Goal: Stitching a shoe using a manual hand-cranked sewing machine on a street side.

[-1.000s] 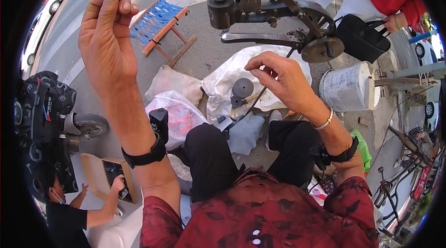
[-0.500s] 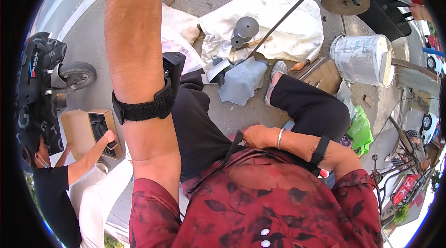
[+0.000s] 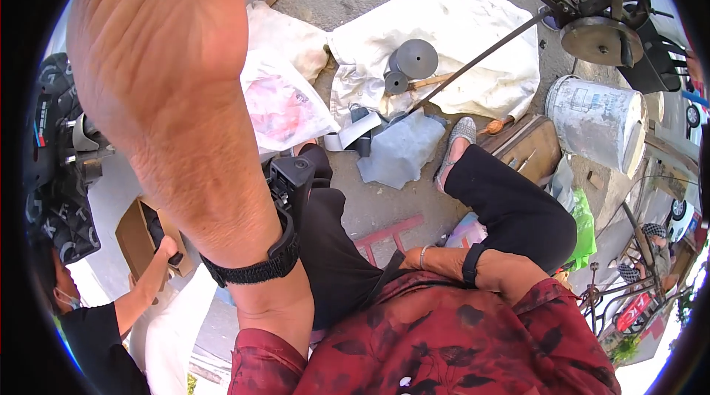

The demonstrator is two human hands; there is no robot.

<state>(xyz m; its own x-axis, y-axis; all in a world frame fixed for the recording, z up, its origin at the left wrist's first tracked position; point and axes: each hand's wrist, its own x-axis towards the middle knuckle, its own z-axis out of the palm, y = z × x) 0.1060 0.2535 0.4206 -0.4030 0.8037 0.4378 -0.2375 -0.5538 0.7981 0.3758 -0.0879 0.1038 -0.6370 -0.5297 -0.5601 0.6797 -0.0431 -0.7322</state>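
My left hand (image 3: 166, 29) is raised close to the camera, its palm side showing. The upper edge of the picture cuts off its fingers, so nothing in them can be made out. A black strap with a small black device (image 3: 291, 177) sits round that forearm. My right hand (image 3: 411, 259) is low at my waist, against a dark band of cloth (image 3: 386, 271) at the hem of my red patterned shirt (image 3: 444, 321). Its fingers are hidden there. A bracelet and a black strap (image 3: 472, 263) circle the right wrist and forearm.
On the ground ahead lie a white sheet (image 3: 473, 32) with grey round weights (image 3: 416, 59), a grey-blue cloth (image 3: 403, 151) and a plastic bag (image 3: 285, 110). A white bucket (image 3: 595, 117) and a grinding wheel (image 3: 600, 42) stand right. A co-worker's hand (image 3: 168, 247) is by a cardboard box (image 3: 137, 240).
My left hand has come down and left into view, showing its palm. My right hand has moved slightly down and in toward my waist. The view has shifted a little.
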